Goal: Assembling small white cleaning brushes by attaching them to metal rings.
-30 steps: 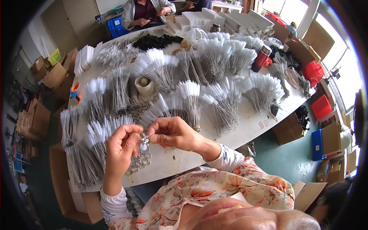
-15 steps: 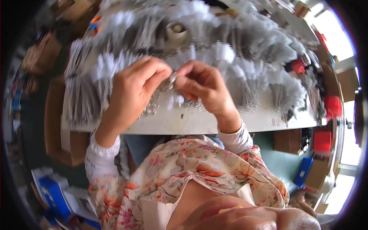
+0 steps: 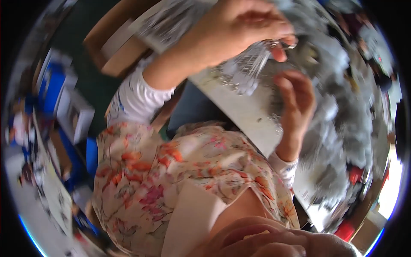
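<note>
My left hand (image 3: 252, 25) is raised over the table, its fingers closed on a small shiny metal piece (image 3: 286, 44). Below those fingertips fans a bundle of thin pale strands with white ends (image 3: 247, 70); whether it hangs from the metal piece or lies behind it I cannot tell. My right hand (image 3: 297, 100) is lower and to the right, apart from the left, fingers loosely bent and parted with nothing visible in them. Small shiny metal pieces (image 3: 274, 122) lie on the table beside the right wrist.
Heaps of grey-white strand bundles (image 3: 342, 115) cover much of the white table (image 3: 233, 105). A pale round roll (image 3: 310, 53) sits among them. A cardboard box (image 3: 124, 55) stands off the table's left end, and blue and white boxes (image 3: 53, 83) are further left. Something red (image 3: 355, 174) lies at right.
The view has turned, so the table now slants down to the right. My hands, close together before, have separated: the left went up with the metal piece, and the right let go.
</note>
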